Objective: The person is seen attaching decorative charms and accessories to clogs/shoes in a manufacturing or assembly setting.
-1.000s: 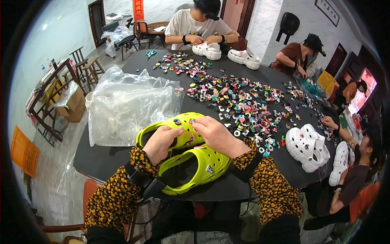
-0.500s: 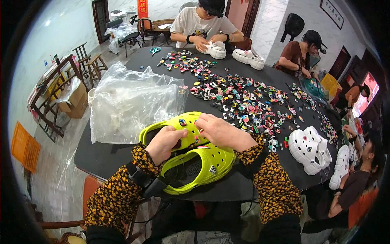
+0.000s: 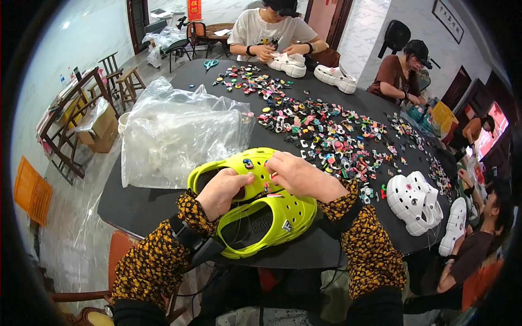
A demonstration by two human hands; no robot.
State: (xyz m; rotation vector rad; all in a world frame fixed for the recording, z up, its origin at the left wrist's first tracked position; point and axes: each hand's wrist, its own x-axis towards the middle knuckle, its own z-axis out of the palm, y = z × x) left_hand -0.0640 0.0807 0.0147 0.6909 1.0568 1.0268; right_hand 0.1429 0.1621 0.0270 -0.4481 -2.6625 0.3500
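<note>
Two lime-green clogs lie side by side at the black table's near edge. My left hand (image 3: 222, 191) is closed round the side of the farther clog (image 3: 231, 164), its thumb on top and its fingers hidden inside. Over that clog's toe, my right hand (image 3: 304, 175) is closed in a pinch; whatever its fingertips hold is hidden. A small dark, colourful shoe charm (image 3: 248, 163) sits on the farther clog, and more charms show between my hands. The nearer clog (image 3: 300, 216) rests untouched by my fingers, bearing a black-and-white letter-like charm (image 3: 286, 225).
Loose shoe charms (image 3: 338, 145) spread across the black table (image 3: 147, 209). A clear plastic bag (image 3: 182, 144) lies at left, and white clogs (image 3: 411, 204) stand at right. Across the table a person (image 3: 272, 32) handles another white clog (image 3: 288, 65). Other people sit along the right side.
My hands keep nearly the same hold on the farther clog. The whole view has shifted slightly. At the far right, the person in brown has lifted their head a little.
</note>
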